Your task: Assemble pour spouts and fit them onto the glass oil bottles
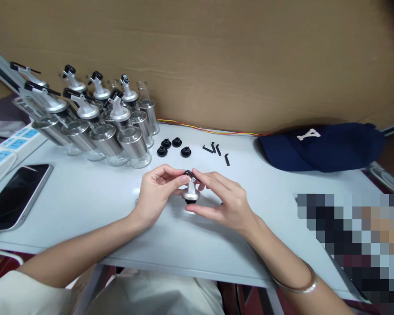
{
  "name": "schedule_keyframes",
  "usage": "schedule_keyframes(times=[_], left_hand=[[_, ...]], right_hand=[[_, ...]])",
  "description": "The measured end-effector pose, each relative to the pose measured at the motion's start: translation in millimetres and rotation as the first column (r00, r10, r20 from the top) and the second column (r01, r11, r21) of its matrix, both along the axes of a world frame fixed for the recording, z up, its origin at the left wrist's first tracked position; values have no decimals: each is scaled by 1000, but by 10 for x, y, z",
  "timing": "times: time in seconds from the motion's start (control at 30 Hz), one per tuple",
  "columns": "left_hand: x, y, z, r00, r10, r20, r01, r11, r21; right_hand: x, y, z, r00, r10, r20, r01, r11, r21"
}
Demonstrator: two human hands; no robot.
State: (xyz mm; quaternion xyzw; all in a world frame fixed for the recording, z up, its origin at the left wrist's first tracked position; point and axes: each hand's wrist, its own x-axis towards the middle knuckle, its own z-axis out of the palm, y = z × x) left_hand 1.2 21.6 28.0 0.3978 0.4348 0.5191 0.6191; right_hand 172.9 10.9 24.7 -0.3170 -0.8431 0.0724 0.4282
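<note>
Between my two hands is a silver pour spout (191,191) with a black lever on top and a black stopper below. My left hand (157,190) is closed, pinching the spout's upper part and lever end from the left. From the right, my right hand (225,197) grips it too, fingers at the lever and thumb under the stopper. Beyond them lie several round black stoppers (185,152) and, to their right, several small black levers (218,149). At the back left stand several glass bottles with steel bands (131,142), most topped with similar spouts.
A phone (18,197) lies at the left beside a white power strip (15,144). A navy cap (321,148) sits at the back right. Red and yellow wires (210,128) run along the cardboard wall (233,65). The right corner is pixelated.
</note>
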Motion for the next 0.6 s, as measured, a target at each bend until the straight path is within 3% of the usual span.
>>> schedule_keyframes(times=[0.1,0.37,0.6], left_hand=[[-7,11,-16,1000,-5,20,6,999,-49],[18,-9,31,995,-4,99,20,987,-158],[12,-11,33,993,-16,114,35,986,-166]], right_hand=[[-6,-4,-8,1000,-11,17,11,1000,-26],[-42,-19,-25,991,10,-135,-37,980,-196],[-40,-7,10,971,28,-239,-96,957,-275]])
